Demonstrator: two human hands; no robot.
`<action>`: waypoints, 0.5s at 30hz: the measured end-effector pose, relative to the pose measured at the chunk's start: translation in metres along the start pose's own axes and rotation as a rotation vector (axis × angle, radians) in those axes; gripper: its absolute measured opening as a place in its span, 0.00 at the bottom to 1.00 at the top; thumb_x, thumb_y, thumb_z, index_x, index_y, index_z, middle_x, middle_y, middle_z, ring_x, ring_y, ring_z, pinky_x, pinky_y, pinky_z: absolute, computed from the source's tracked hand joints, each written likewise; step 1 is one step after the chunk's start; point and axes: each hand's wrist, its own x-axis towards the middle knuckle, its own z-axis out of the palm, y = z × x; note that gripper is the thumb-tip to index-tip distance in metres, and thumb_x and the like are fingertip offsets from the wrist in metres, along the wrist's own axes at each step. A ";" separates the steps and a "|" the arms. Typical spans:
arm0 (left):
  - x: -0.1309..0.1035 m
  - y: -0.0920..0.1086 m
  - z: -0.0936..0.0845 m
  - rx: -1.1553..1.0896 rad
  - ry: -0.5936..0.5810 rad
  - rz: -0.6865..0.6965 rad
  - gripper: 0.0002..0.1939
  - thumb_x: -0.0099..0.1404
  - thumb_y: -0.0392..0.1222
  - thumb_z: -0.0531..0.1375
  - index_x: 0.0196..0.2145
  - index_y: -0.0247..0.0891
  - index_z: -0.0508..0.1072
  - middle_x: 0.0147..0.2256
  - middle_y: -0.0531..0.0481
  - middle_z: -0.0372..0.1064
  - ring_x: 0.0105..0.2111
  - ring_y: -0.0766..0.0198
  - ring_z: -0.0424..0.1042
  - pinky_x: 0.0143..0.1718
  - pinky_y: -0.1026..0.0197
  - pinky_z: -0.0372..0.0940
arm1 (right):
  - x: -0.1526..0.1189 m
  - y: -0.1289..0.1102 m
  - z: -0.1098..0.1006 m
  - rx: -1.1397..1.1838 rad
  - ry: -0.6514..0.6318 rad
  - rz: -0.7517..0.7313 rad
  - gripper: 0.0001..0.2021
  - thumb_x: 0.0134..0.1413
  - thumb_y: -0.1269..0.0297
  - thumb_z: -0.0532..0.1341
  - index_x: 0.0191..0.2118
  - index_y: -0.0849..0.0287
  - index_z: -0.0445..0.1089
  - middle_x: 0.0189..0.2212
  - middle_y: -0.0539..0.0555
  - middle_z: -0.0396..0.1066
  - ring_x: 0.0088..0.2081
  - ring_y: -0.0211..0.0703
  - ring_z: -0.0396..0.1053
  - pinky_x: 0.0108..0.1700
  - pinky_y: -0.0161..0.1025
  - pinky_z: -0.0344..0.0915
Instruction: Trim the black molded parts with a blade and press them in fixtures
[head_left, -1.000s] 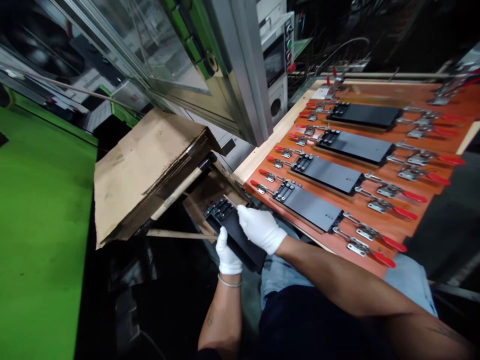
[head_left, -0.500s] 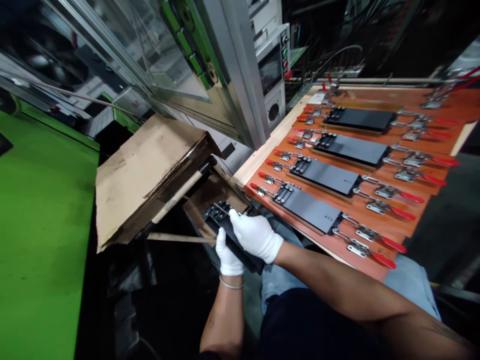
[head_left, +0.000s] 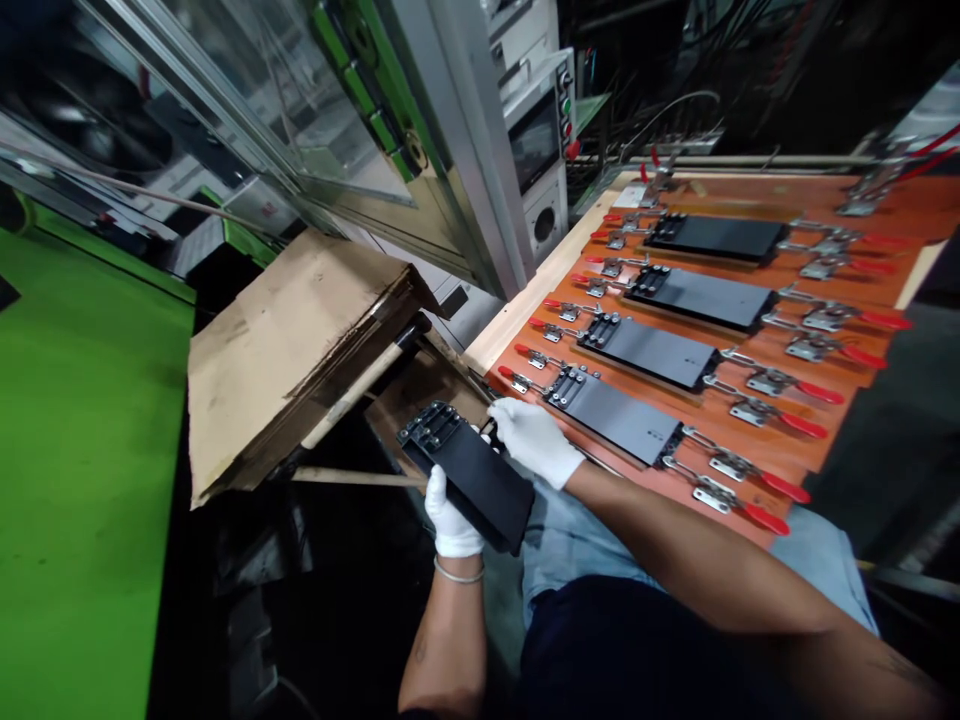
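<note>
In my gloved left hand lies a black rectangular plastic part, tilted, with my thumb along its near side. Its far end has a ribbed section with several small metal-looking bosses. My right hand, gloved in white too, is closed just right of the part and apart from its ribbed end. A slim metal tool seems to stick out past the fingertips; its kind is unclear. Beside the right hand, the nearest clamped grey-black plate sits on the orange board.
Several similar plates lie in rows on the orange board, held by toggle clamps with red handles. A cardboard-topped stand is at left, with an open carton below. A metal-framed machine door stands ahead.
My right hand has drawn away from the part's ribbed end, to the right, taking the slim tool with it. More of the part's top face now shows; my left hand still holds it.
</note>
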 end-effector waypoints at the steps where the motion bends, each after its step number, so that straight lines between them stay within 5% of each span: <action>1: -0.001 0.000 0.003 0.006 -0.021 0.004 0.23 0.58 0.59 0.63 0.41 0.38 0.78 0.38 0.43 0.76 0.41 0.51 0.75 0.54 0.48 0.67 | 0.000 0.000 0.000 0.099 -0.040 -0.001 0.17 0.70 0.65 0.47 0.40 0.64 0.72 0.31 0.58 0.77 0.27 0.40 0.74 0.31 0.32 0.67; 6: -0.004 -0.004 0.017 0.049 -0.146 -0.001 0.21 0.58 0.59 0.63 0.37 0.38 0.74 0.31 0.47 0.67 0.29 0.58 0.68 0.46 0.47 0.69 | -0.012 -0.011 -0.001 0.728 -0.222 0.110 0.12 0.64 0.63 0.51 0.33 0.62 0.68 0.17 0.46 0.66 0.14 0.32 0.61 0.17 0.27 0.57; 10: -0.004 -0.005 0.015 0.053 -0.216 -0.013 0.23 0.59 0.62 0.60 0.40 0.39 0.73 0.31 0.48 0.63 0.28 0.59 0.65 0.41 0.49 0.69 | -0.021 -0.018 -0.008 0.874 -0.236 0.126 0.10 0.62 0.64 0.53 0.33 0.62 0.68 0.17 0.45 0.66 0.14 0.31 0.60 0.16 0.26 0.55; 15: -0.002 -0.004 0.012 0.121 -0.261 -0.027 0.22 0.60 0.63 0.61 0.28 0.38 0.68 0.22 0.53 0.55 0.23 0.61 0.62 0.39 0.50 0.68 | -0.027 -0.025 -0.015 0.887 -0.303 0.093 0.10 0.62 0.65 0.53 0.33 0.61 0.68 0.16 0.45 0.65 0.13 0.30 0.59 0.15 0.26 0.55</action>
